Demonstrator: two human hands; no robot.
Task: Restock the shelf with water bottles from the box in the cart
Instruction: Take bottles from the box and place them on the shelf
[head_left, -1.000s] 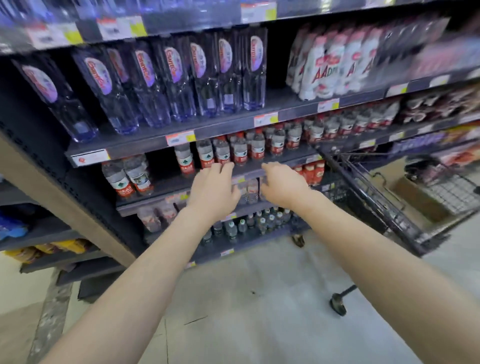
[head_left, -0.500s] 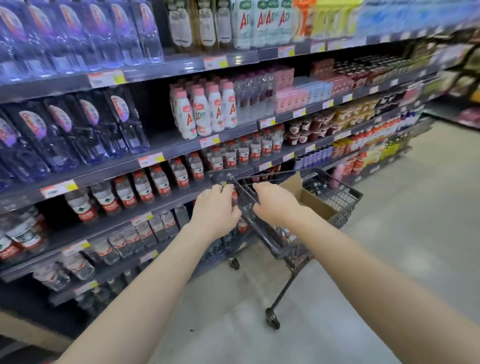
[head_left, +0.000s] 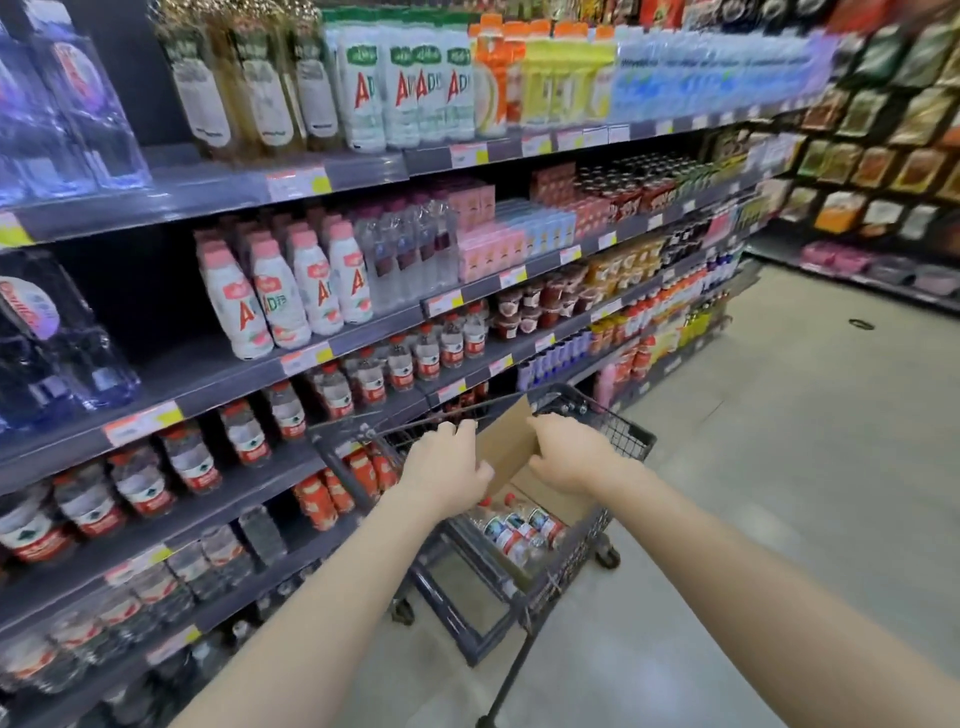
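L hand is half closed over the box flap. R hand grips the flap's other side. Water bottles lie in the box, inside the cart.

Box interior mostly hidden behind both hands; far shelf labels blurred.

Large red letters "AD" stand on the white pink-capped bottles on the middle shelf, and again on the green-topped white bottles on the top shelf. The round label on the clear blue bottle at the left edge carries red script, too blurred to read. The price tags on the shelf edges are illegible.
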